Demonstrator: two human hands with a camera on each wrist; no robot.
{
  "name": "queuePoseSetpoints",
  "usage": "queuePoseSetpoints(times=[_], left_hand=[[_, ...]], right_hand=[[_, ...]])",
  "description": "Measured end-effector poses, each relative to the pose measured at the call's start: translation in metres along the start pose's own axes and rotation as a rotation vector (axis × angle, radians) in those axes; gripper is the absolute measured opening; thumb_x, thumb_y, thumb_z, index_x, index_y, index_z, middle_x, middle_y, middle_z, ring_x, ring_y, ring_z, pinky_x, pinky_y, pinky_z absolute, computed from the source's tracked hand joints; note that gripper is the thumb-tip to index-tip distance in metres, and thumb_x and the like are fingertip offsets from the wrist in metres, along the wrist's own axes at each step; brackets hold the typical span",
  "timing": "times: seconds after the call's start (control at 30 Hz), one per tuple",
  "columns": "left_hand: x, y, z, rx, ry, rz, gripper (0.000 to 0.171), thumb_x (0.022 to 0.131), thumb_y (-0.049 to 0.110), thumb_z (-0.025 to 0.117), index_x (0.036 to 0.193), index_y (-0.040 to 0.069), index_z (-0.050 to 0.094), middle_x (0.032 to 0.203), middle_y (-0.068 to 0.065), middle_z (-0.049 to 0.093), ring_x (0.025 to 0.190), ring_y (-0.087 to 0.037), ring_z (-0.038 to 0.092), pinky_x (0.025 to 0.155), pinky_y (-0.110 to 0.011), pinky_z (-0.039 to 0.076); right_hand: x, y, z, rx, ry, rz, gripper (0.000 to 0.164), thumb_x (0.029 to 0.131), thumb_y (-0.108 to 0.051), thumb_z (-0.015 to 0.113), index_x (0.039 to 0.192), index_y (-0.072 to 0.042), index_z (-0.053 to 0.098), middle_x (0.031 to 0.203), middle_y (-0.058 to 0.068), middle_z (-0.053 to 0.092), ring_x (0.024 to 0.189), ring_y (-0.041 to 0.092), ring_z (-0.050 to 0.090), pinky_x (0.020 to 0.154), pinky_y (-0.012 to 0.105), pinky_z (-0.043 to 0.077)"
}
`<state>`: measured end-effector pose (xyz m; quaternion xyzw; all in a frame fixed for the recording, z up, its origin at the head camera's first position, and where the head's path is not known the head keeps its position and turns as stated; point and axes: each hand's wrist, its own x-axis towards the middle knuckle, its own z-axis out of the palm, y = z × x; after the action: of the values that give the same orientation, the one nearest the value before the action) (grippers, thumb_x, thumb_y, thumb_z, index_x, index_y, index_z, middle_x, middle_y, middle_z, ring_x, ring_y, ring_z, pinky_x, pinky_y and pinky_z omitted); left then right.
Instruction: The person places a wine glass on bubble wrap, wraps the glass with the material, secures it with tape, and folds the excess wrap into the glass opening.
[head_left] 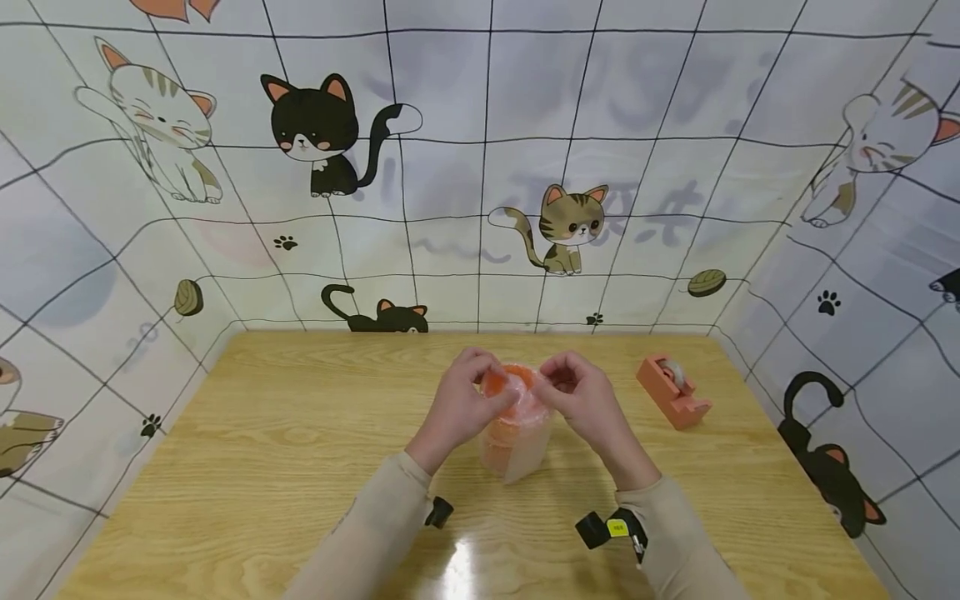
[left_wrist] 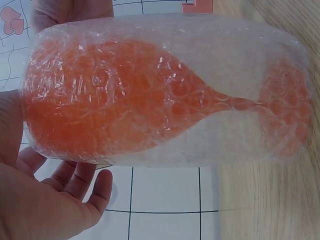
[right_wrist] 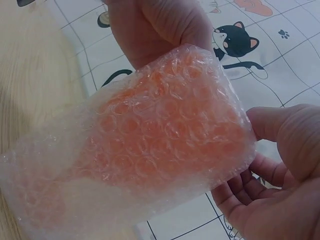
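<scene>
An orange goblet (left_wrist: 130,95), its bowl, thin stem and foot showing through, stands upright on the table inside a sleeve of clear bubble wrap (head_left: 525,446). At the top of the wrapped goblet, my left hand (head_left: 467,402) pinches the wrap's edge on the left side, thumb reaching in over the opening. Opposite it, my right hand (head_left: 588,402) pinches the edge with thumb and fingers. In the right wrist view the thumb of the right hand (right_wrist: 295,170) lies against the wrap's top end, fingers curled behind. Wrap partly hides the fingertips.
A coral tape dispenser (head_left: 672,392) with a roll of clear tape sits at the right of the wooden table (head_left: 315,417). A cat-print cloth (head_left: 450,167) surrounds the table at the back and sides. Black wrist cameras are strapped on both sleeves.
</scene>
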<state>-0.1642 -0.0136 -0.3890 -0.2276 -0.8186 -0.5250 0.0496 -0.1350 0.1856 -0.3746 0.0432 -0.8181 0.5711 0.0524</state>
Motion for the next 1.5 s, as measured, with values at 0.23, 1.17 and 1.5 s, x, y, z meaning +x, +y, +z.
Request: queuePoseSetpoints(times=[0.23,1.17,1.5], left_hand=[[0.0,0.003,0.003,0.073,0.026,0.057,0.021,0.087,0.005,0.08,0.106,0.009,0.071,0.118,-0.011,0.058,0.111,-0.029,0.054,0.096,-0.048,0.052],[-0.014,-0.003,-0.015,0.705,-0.093,0.489,0.062,0.08,0.067,0.077,0.113,0.014,0.08,0.115,0.003,0.07,0.126,-0.022,0.055,0.118,-0.066,0.029],[-0.017,-0.01,-0.012,0.776,-0.086,0.494,0.051,0.083,0.066,0.076,0.091,0.015,0.075,0.105,0.005,0.072,0.113,-0.023,0.06,0.117,-0.067,0.029]], right_hand=[[0.001,0.001,0.007,-0.02,0.034,0.012,0.017,0.093,-0.002,0.072,0.107,0.001,0.063,0.1,0.014,0.062,0.088,0.021,0.056,0.072,0.022,0.05],[-0.005,0.023,0.015,0.013,0.121,-0.122,0.019,0.096,-0.006,0.073,0.112,0.0,0.066,0.109,0.014,0.066,0.101,0.019,0.06,0.089,0.018,0.05],[-0.005,0.022,0.019,0.007,0.138,-0.282,0.011,0.096,-0.006,0.072,0.106,-0.002,0.069,0.115,0.01,0.067,0.098,0.013,0.061,0.088,0.02,0.052]])
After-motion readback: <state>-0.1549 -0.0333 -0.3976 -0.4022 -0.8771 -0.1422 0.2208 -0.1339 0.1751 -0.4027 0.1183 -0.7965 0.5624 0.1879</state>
